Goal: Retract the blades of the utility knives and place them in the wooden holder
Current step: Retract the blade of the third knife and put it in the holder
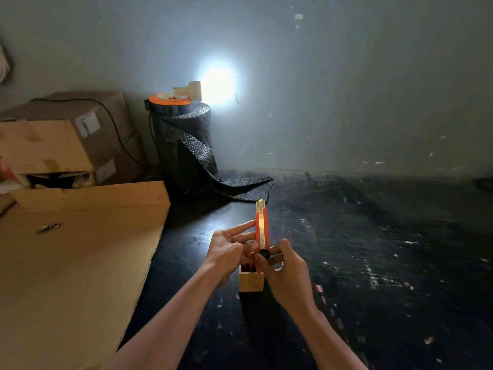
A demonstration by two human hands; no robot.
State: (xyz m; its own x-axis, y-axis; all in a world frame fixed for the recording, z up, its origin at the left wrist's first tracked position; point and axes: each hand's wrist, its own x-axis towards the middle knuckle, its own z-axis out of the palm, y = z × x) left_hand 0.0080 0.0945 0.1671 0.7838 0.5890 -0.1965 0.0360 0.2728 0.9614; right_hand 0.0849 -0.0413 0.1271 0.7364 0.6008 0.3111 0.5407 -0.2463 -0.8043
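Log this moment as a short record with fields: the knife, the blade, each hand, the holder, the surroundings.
knife: orange utility knife, held upright above the holder
blade: tip sticks out past the casing, not yet retracted
left hand: left hand, fingers steady the knife's side
right hand: right hand, thumb at the black slider
holder: wooden holder, standing on the black floor; red items inside, kind unclear
surroundings: cardboard boxes at left, bubble wrap roll behind, lamp on top of it
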